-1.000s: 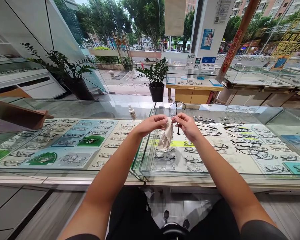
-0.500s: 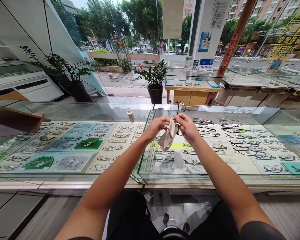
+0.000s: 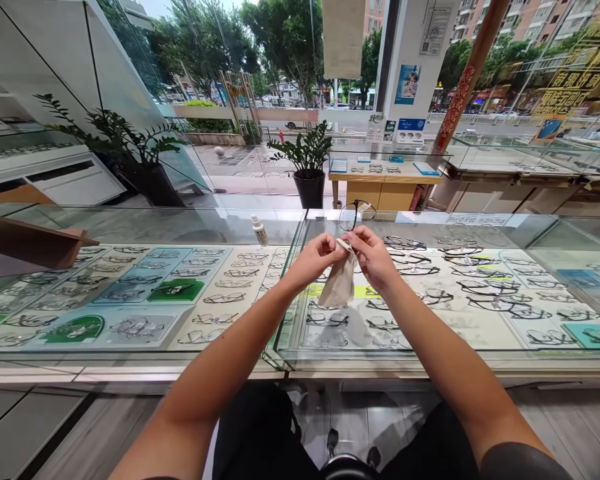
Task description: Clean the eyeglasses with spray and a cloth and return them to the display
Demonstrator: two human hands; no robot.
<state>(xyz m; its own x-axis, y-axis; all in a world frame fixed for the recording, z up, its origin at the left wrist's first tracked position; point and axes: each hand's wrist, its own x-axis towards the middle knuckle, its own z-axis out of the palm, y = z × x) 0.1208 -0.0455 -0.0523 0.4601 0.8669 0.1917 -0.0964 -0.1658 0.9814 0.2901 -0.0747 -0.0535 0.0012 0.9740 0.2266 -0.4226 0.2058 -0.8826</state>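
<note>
Over the glass counter, my left hand (image 3: pixel 319 257) is closed on a beige cleaning cloth (image 3: pixel 338 283), which hangs down below the fingers. Close beside it, my right hand (image 3: pixel 371 255) grips a pair of eyeglasses (image 3: pixel 349 217) with a dark, thin, round-looking frame. One lens rim stands up above the fingertips, while the rest of the frame is partly hidden by the hands and the cloth. The cloth's upper edge lies between the fingertips of both hands, against the glasses.
A small white bottle (image 3: pixel 259 231) stands on the glass countertop to the left. Under the glass, rows of eyeglasses (image 3: pixel 327 319) lie in the display case. A brown angled board (image 3: pixel 35 240) sits at the far left. Potted plants (image 3: pixel 311 190) stand beyond the counter.
The cloth has been shifted and now hangs wider and lower between the hands. My fingers have drawn closer together at the glasses, whose frame has turned slightly.
</note>
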